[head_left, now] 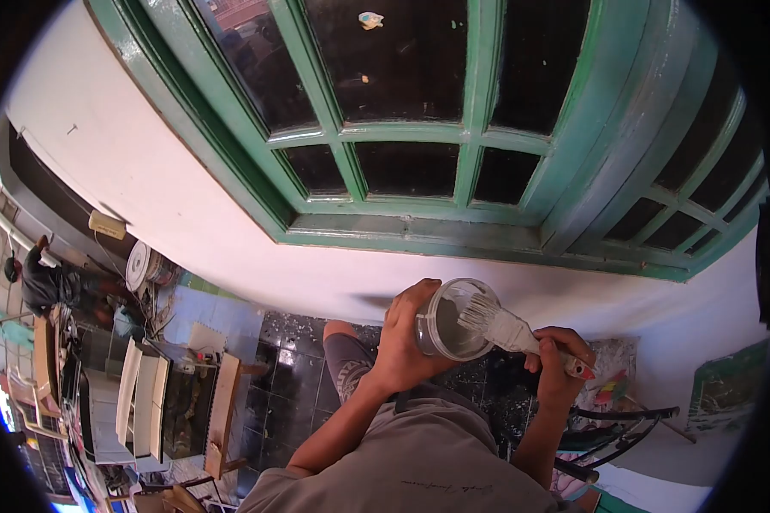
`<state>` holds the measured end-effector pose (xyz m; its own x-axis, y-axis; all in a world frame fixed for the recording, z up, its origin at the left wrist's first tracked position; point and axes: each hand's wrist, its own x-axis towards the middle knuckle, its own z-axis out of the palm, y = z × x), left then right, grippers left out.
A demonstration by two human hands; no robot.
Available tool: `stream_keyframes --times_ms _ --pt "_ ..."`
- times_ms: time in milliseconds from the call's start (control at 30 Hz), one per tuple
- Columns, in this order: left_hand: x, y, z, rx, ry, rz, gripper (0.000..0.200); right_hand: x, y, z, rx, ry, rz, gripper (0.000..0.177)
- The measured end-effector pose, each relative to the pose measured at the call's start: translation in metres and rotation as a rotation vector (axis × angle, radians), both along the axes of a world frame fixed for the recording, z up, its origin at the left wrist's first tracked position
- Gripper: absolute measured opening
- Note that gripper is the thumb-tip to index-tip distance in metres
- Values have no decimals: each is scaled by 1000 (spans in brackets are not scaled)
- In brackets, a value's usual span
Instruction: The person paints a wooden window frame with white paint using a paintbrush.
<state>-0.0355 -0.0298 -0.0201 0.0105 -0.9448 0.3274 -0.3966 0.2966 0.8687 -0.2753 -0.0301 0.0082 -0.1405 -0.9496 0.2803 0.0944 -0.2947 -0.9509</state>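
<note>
My left hand point(408, 338) is wrapped round a clear plastic tub point(441, 321) with greyish paint inside, its mouth tilted toward me. In my right hand point(562, 363) is a paintbrush point(515, 332), gripped by the handle, whose reddish end sticks out past the fingers. Whitish paint coats the brush, and its bristles reach over the rim into the mouth of the tub. Both hands are in front of my body, below a green window frame point(411, 224) set in a white-pink wall point(316, 274).
Black metal chair point(624, 419) parts stand at my right. On the left are a glass tank point(188, 410) by a wooden bench point(224, 415) and a white bucket point(141, 267). Another person point(56, 282) is at the far left. Dark speckled tiles point(274, 393) cover the floor.
</note>
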Motion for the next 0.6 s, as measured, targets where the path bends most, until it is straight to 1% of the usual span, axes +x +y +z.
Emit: stream_keyframes --times_ms 67,167,333,433,533,600 --pt "0 -1 -1 -8 7 -3 105 -2 -1 -2 -6 5 3 16" --pt "3 -2 7 -52 -128 3 113 -3 -3 -6 -12 -39 19 16" --pt "4 -2 9 -113 -115 28 110 -2 -8 -2 5 -82 57 15" --pt "7 0 10 -105 -93 55 108 8 -13 7 -20 -48 46 21" --pt "14 0 8 -141 -87 83 105 7 -20 1 -32 46 123 23" --pt "16 1 10 -147 -67 110 104 16 -23 5 -25 -59 123 22"
